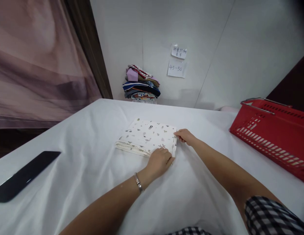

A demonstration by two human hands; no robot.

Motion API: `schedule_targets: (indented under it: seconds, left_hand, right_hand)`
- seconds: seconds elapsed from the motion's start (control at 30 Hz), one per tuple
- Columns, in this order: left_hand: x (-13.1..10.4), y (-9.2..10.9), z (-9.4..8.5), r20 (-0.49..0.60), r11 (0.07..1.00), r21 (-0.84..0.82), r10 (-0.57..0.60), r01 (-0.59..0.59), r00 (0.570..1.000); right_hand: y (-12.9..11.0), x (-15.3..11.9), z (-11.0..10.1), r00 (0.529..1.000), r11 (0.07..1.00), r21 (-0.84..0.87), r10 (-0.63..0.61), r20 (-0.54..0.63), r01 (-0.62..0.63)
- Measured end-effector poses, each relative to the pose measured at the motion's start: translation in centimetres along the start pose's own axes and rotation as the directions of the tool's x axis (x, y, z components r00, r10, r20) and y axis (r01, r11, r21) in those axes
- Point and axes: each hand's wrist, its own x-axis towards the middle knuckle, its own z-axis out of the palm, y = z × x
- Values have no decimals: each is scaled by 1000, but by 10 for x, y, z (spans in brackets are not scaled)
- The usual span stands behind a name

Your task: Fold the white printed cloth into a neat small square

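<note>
A white cloth (149, 135) with small grey and brown printed motifs lies folded in several layers on the white-covered table. The layers show along its near left edge. My left hand (159, 161), with a silver bracelet at the wrist, is closed on the near right corner, its fingers on top and its thumb by the edge. At the right edge, farther back, my right hand (185, 136) pinches the cloth between thumb and curled fingers. Part of the near edge is hidden behind my left hand.
A red plastic basket (271, 130) with metal handles stands at the right. A flat black object (26, 174) lies at the left. Behind the table's far edge rises a pile of folded fabrics (142, 85) against the wall, near two paper notes (176, 69). A pinkish curtain (41, 65) hangs at the left.
</note>
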Motion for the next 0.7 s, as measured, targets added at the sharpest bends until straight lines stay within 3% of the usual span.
schedule_targets:
  seconds: [0.27,0.4,0.47,0.53,0.6,0.63,0.67,0.7]
  left_hand:
    - [-8,-7,3,8,997,28,67,-68,998]
    - [-12,-8,3,40,991,13,131,-132,991]
    - [-13,-8,3,53,989,17,145,-146,988]
    - [-14,-9,4,45,988,18,153,-154,987]
    - [-14,-9,5,34,988,24,155,-156,987]
    - [-14,-9,6,32,987,29,157,-158,987]
    - [-14,-9,6,30,987,34,158,-159,987]
    - [-15,-8,7,30,987,38,158,-159,987]
  right_hand:
    - [-1,13,3,991,993,-104,-69,-110,58]
    - [4,9,0,984,971,-224,-113,-137,80]
    - [0,6,0,966,936,-329,-192,-173,127]
    - [-7,2,5,891,817,-508,-413,-187,273]
    - [-12,-4,16,747,591,-667,-660,-77,453]
    - [-13,-6,24,687,478,-706,-726,17,523]
    - [-11,-9,32,664,399,-718,-739,117,570]
    - [-8,-11,40,672,349,-725,-710,209,594]
